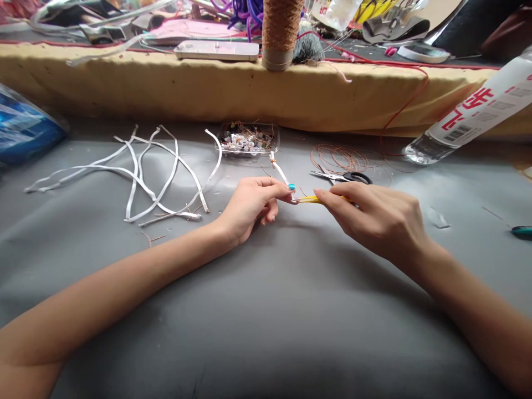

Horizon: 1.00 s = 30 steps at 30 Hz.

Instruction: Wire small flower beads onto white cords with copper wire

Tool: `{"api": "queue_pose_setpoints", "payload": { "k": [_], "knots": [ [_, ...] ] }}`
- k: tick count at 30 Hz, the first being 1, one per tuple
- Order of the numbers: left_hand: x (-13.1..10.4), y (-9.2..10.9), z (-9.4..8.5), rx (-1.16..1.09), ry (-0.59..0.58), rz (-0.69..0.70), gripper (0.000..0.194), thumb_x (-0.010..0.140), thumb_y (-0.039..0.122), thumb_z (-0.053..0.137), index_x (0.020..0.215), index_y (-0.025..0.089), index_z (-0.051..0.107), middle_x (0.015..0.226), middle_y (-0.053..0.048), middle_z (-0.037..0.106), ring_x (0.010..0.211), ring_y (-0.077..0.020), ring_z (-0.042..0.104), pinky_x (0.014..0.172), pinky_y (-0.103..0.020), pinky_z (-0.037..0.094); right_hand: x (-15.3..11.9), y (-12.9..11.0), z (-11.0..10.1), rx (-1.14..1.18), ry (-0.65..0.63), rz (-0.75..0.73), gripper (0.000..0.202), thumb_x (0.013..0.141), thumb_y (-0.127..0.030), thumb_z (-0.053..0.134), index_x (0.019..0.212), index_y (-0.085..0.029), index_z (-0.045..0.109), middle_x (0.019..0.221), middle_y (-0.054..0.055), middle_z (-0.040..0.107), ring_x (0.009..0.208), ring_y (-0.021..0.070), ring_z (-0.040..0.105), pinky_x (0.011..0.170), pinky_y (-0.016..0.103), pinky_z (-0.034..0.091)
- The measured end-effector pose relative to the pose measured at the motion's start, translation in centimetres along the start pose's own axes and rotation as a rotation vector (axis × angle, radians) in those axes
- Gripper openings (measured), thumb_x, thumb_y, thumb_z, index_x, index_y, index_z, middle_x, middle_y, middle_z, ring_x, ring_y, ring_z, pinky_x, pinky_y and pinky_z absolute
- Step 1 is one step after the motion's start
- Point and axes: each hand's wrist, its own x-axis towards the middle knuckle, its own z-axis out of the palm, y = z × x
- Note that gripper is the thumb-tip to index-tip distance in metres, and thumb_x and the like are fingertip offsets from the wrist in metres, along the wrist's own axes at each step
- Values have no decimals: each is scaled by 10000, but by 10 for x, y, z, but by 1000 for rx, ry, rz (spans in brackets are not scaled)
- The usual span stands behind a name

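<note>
My left hand point(257, 205) pinches the end of a flat white cord point(282, 172) between thumb and forefinger. A bit of orange-brown thread is wrapped round the cord's far end. In my right hand point(374, 216) are yellow tweezers point(310, 199), their tips touching the cord at my left fingertips. What exactly the tips grip is too small to make out. Just beyond my right hand lie scissors point(349, 177) with black handles and a loose coil of thin copper-coloured thread point(338, 159). A clear plastic box point(272, 145) of small beads and thread scraps sits beyond my left hand.
Several white cords point(137, 183) lie crossed at the left, with thread scraps nearby. A blue plastic package point(25, 127) stands far left, and a clear bottle point(477, 111) leans at the right. On the raised ledge are a phone point(216, 51) and a brown thread spool point(280, 33).
</note>
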Motion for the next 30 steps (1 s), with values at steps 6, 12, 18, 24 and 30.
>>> {"api": "queue_pose_setpoints", "payload": {
  "k": [6,12,18,24,30],
  "knots": [
    [0,1,0,2,-6,-20,101,705,204,574,670,110,568,680,-8,620,316,1,364,299,-160,237,0,0,-2,-65,79,-80,134,815,-154,508,816,-176,640,616,-18,621,504,94,462,477,247,286],
    [1,-1,-1,0,-79,39,156,683,261,631,691,124,555,711,13,556,392,-6,408,315,-142,278,1,0,1,-79,92,-91,112,805,-148,523,765,-167,626,541,-30,559,492,90,400,478,243,268],
    [1,-3,0,14,-87,56,156,669,237,650,718,119,560,687,8,519,566,-54,499,424,-139,401,3,-1,3,-27,12,-53,153,800,-126,497,746,-174,632,535,-31,549,493,92,406,476,235,251],
    [3,-4,1,0,-110,36,58,710,158,592,730,113,561,747,-16,565,728,-109,591,613,-207,483,1,-5,4,117,-141,118,211,804,-146,441,725,-198,630,564,-21,560,451,91,373,436,238,184],
    [8,-2,-2,-2,-215,-29,231,683,158,633,908,110,607,808,-47,622,725,-110,591,683,-252,481,0,-4,6,249,-333,281,220,815,-193,392,786,-202,610,687,2,621,462,95,421,429,242,154]
  ]
}}
